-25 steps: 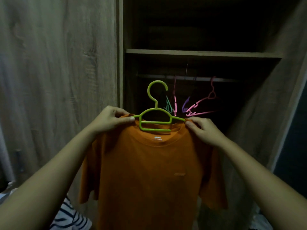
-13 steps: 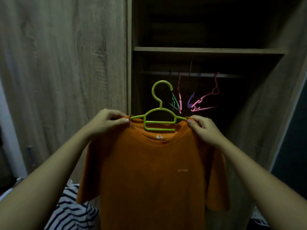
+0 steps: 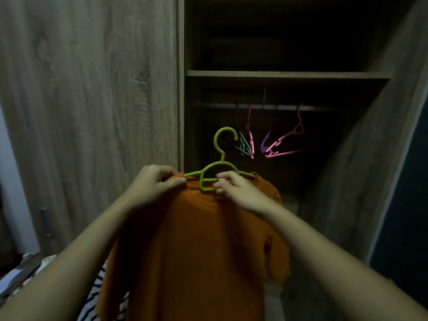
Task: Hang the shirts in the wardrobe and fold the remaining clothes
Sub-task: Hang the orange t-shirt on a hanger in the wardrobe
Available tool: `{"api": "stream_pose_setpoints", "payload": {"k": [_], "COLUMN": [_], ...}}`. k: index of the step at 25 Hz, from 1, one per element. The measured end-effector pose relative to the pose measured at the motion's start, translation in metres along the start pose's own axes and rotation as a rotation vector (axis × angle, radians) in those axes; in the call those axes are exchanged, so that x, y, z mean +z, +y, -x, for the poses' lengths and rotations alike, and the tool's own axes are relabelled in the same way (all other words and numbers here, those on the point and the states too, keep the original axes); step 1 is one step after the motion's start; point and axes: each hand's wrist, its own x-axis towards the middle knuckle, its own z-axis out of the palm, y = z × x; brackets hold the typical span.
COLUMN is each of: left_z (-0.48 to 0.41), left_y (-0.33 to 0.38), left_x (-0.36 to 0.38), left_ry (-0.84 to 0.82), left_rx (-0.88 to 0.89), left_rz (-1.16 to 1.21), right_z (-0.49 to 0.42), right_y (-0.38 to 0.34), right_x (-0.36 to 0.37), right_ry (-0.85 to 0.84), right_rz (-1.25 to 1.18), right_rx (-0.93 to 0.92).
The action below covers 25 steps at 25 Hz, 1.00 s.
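An orange T-shirt [image 3: 199, 246] hangs on a green plastic hanger [image 3: 220, 158] in front of the open wardrobe. My left hand [image 3: 155, 184] pinches the shirt's left shoulder where the hanger arm enters it. My right hand [image 3: 234, 191] grips the hanger's lower bars at the collar. The hanger's hook points up and is free, below and in front of the wardrobe rail [image 3: 266, 107]. The shirt's right shoulder droops behind my right hand.
Several empty pink, teal and purple hangers [image 3: 284, 144] dangle from the rail. A wooden shelf [image 3: 287, 74] spans above it. A closed wardrobe door [image 3: 92, 112] stands at left. A black-and-white striped garment [image 3: 99, 295] lies low at left.
My right hand has left the shirt's right shoulder and moved left to the hanger's middle bars. The shirt's right side now sags. My left hand has kept its hold.
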Motion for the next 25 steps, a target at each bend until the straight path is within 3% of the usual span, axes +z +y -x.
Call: {"api": "stream_pose_setpoints", "payload": {"k": [3, 8, 10, 13, 16, 25], "left_z": [0.003, 0.024, 0.030, 0.022, 0.005, -0.098], "left_y": [0.030, 0.071, 0.077, 0.066, 0.060, 0.034], "left_x": [0.009, 0.004, 0.015, 0.038, 0.061, 0.103], "left_ry": [0.007, -0.338, -0.297, -0.111, -0.024, 0.066], "left_rx": [-0.042, -0.215, -0.195, -0.075, -0.069, -0.166], "left_rz": [-0.175, -0.033, 0.074, 0.122, 0.222, 0.386], "right_z": [-0.019, -0.045, -0.059, -0.080, -0.103, -0.205], "right_y": [-0.009, 0.006, 0.009, 0.012, 0.013, 0.042], "right_x": [0.018, 0.017, 0.008, -0.006, -0.017, -0.067], "right_ry": [-0.057, -0.008, 0.054, 0.125, 0.136, -0.025], "right_rz": [-0.420, -0.648, -0.686, -0.589, -0.482, -0.423], "right_rx": [0.122, 0.149, 0.130, 0.106, 0.117, 0.070]}}
